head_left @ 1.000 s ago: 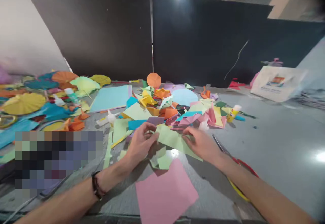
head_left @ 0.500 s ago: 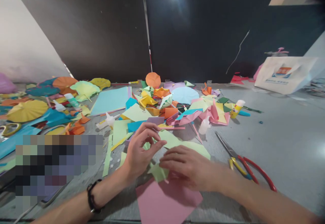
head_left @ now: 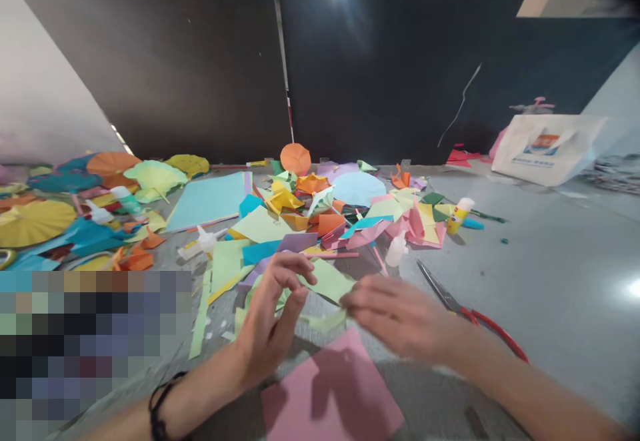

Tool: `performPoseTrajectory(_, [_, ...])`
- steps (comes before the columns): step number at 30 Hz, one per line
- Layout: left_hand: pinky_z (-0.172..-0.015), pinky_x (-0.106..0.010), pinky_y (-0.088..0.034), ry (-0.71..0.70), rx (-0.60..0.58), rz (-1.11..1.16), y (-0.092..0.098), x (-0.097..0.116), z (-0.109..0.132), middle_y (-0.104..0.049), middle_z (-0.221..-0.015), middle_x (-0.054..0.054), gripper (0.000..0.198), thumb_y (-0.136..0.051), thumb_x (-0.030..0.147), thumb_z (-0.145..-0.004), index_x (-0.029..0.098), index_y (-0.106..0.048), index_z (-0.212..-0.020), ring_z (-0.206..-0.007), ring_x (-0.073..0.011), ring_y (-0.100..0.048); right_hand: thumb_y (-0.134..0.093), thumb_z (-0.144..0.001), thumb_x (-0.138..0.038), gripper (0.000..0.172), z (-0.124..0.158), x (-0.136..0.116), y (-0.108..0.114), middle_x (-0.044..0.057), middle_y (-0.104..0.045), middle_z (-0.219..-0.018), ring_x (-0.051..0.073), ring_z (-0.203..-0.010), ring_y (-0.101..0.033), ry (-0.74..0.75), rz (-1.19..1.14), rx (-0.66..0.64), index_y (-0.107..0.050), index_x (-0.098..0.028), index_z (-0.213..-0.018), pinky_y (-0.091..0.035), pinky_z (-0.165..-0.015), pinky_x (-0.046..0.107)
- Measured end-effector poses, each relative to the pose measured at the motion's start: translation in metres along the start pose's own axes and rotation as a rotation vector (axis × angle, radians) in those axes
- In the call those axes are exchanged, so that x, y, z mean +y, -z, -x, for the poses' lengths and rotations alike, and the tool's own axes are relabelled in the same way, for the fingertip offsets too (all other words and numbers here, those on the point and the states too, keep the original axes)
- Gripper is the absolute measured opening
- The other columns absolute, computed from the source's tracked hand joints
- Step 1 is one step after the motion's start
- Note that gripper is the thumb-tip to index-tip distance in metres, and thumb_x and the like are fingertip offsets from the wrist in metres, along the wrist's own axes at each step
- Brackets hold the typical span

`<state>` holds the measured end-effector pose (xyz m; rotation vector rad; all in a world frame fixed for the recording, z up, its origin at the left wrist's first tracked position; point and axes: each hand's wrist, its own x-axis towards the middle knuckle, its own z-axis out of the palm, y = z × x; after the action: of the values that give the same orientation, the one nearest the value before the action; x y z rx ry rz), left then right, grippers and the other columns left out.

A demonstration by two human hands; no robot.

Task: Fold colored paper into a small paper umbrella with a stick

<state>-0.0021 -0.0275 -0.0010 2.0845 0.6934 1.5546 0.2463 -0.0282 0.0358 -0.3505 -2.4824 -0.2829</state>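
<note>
My left hand [head_left: 273, 317] is raised above the grey table [head_left: 550, 274], its fingers curled and apart, with a light green scrap just behind them. My right hand [head_left: 400, 314] is blurred by motion; its fingertips pinch a small light green paper piece [head_left: 325, 321] between the two hands. A larger light green sheet [head_left: 327, 279] lies just beyond. A pink paper sheet [head_left: 333, 394] lies flat under both hands at the near edge.
A heap of coloured paper scraps [head_left: 330, 211] fills the table's middle. Red-handled scissors [head_left: 475, 311] lie right of my right hand. A glue stick [head_left: 457, 215], small glue bottles [head_left: 397, 249], paper umbrellas [head_left: 35, 217] and a white bag [head_left: 547, 147] stand around.
My right hand came back from the far green sheet toward me and lifted a small green piece off the pink sheet. My left hand rose and loosened its fingers.
</note>
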Motion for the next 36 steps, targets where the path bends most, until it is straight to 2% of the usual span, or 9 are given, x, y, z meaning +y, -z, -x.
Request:
performPoseTrajectory(2, [-0.098,-0.036,-0.047,-0.071,-0.052,-0.063,0.004,0.007,0.001,-0.053,-0.118,-0.009,0.012,-0.04,0.014,-0.109,0.023,-0.044,-0.102,-0.112,-0.0194,-0.055,-0.058,-0.102,-0.011,0.016,0.003,0.016,0.031,0.0,-0.078,-0.102,0.017,-0.095,-0.072,-0.156,0.29,0.272,-0.069,-0.022,-0.107,-0.061,-0.087,0.031])
performPoseTrajectory(5, [-0.1,-0.034,-0.048,-0.158,-0.2,-0.192,0.011,0.021,0.0,-0.052,-0.12,-0.01,0.015,-0.043,0.01,-0.106,0.023,-0.041,-0.099,-0.113,-0.0195,-0.055,-0.057,-0.099,-0.01,0.026,0.013,0.048,0.072,0.014,-0.073,-0.112,0.03,-0.109,-0.068,-0.414,0.551,0.552,-0.069,-0.02,-0.119,-0.055,-0.1,0.05])
performPoseTrajectory(7, [-0.101,-0.033,-0.05,-0.156,-0.297,-0.237,0.013,0.028,0.001,-0.053,-0.119,-0.01,0.018,-0.046,0.007,-0.105,0.023,-0.04,-0.097,-0.114,-0.0188,-0.057,-0.045,-0.103,-0.02,0.03,0.024,0.069,0.088,0.02,-0.069,-0.125,0.033,-0.122,-0.064,-0.747,0.811,0.354,-0.067,-0.019,-0.124,-0.053,-0.108,0.053])
performPoseTrajectory(10, [-0.096,-0.03,-0.054,-0.171,-0.419,-0.255,0.01,0.031,0.003,-0.056,-0.119,-0.012,0.017,-0.052,0.011,-0.105,0.023,-0.042,-0.099,-0.114,-0.0195,-0.062,-0.044,-0.097,-0.026,0.032,0.04,0.084,0.091,0.03,-0.064,-0.122,0.046,-0.118,-0.064,-0.809,0.856,0.199,-0.07,-0.01,-0.106,-0.056,-0.093,0.065])
performPoseTrajectory(15, [-0.088,-0.03,-0.057,-0.335,-0.527,-0.345,-0.001,0.028,0.002,-0.067,-0.118,-0.014,0.011,-0.059,0.023,-0.106,0.021,-0.05,-0.1,-0.103,-0.0214,-0.069,-0.047,-0.102,-0.035,0.036,0.038,0.04,0.069,0.029,-0.062,-0.129,0.047,-0.12,-0.064,-0.73,0.744,-0.033,-0.069,-0.009,-0.113,-0.059,-0.092,0.064])
performPoseTrajectory(18, [-0.089,-0.032,-0.057,-0.41,-0.529,-0.432,0.0,0.022,-0.004,-0.07,-0.115,-0.012,0.005,-0.056,0.022,-0.107,0.02,-0.054,-0.102,-0.095,-0.021,-0.069,-0.053,-0.105,-0.027,0.025,0.022,-0.003,0.048,0.017,-0.065,-0.136,0.035,-0.132,-0.06,-0.462,0.349,-0.242,-0.065,-0.017,-0.125,-0.056,-0.107,0.054])
performPoseTrajectory(21, [-0.09,-0.034,-0.057,-0.429,-0.491,-0.494,0.005,0.012,-0.008,-0.07,-0.115,-0.012,0.008,-0.053,0.019,-0.107,0.02,-0.056,-0.1,-0.093,-0.0204,-0.068,-0.068,-0.095,-0.019,0.016,0.011,-0.024,0.019,0.015,-0.069,-0.124,0.035,-0.122,-0.064,-0.42,0.138,-0.436,-0.067,-0.017,-0.112,-0.061,-0.098,0.052])
performPoseTrajectory(26, [-0.095,-0.036,-0.058,-0.298,-0.414,-0.479,0.013,-0.008,-0.006,-0.066,-0.119,-0.013,0.01,-0.053,0.012,-0.104,0.02,-0.06,-0.105,-0.107,-0.0222,-0.068,-0.062,-0.098,-0.012,0.007,0.016,-0.007,-0.021,0.014,-0.071,-0.108,0.033,-0.103,-0.07,-0.385,0.135,-0.497,-0.066,-0.014,-0.104,-0.065,-0.082,0.051])
performPoseTrajectory(36, [-0.091,-0.034,-0.058,-0.099,-0.335,-0.263,0.014,-0.031,-0.011,-0.064,-0.112,-0.01,0.01,-0.06,0.013,-0.101,0.02,-0.063,-0.095,-0.102,-0.0211,-0.066,-0.046,-0.089,0.007,0.046,0.053,0.021,-0.033,0.022,-0.067,-0.139,0.034,-0.132,-0.063,-0.284,0.045,-0.358,-0.062,-0.007,-0.13,-0.062,-0.104,0.052])
